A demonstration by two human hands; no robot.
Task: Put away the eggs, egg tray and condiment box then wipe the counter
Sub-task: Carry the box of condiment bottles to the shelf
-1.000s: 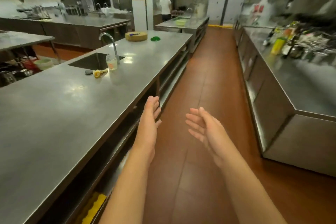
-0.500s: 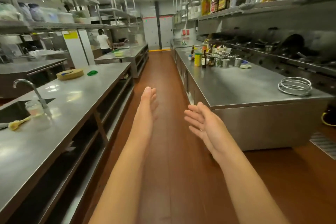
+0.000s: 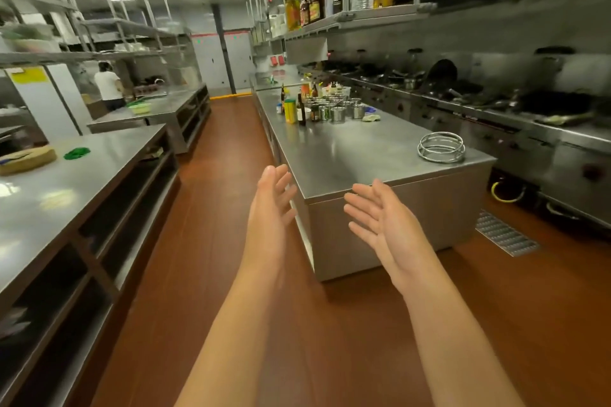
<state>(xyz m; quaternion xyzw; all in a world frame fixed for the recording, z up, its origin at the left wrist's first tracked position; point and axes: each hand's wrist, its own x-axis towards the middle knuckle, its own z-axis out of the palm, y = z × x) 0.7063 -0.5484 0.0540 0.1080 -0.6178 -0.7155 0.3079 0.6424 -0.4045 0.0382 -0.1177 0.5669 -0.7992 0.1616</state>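
Steel counter, right (image 3: 363, 155): long island, near end just ahead of both hands, top mostly bare at this end.
Steel counter, left (image 3: 82, 175): runs along left edge, open shelves below.
Floor (image 3: 231, 274): red-brown, aisle between the two counters.
Left hand (image 3: 269, 208): empty, fingers straight and loosely spread, palm facing inward, held in the air over the aisle by the right counter's near corner.
Right hand (image 3: 383, 225): empty, palm open and turned toward the left hand, fingers apart, in front of the right counter's end panel.
Hands relation: apart, not touching each other or any surface.
Wire ring stand (image 3: 441, 147): metal rings stacked, on right counter near its near right corner.
Condiment cluster (image 3: 327, 109): small steel cups, dark bottles, yellow container, grouped at far part of right counter; which one is the condiment box, cannot tell.
Cloth (image 3: 371, 118): pale green, just beside the steel cups.
Eggs, egg tray: not identifiable here.
Round board (image 3: 26, 158): tan, on left counter.
Green item (image 3: 76, 153): small, just beside the board; too blurred to identify.
Upper shelf (image 3: 350, 18): over the stove line, holds sauce and oil bottles.
Stove line (image 3: 463, 92): far right, dark woks on it.
Person (image 3: 107, 86): white top, back turned, far left at another counter.
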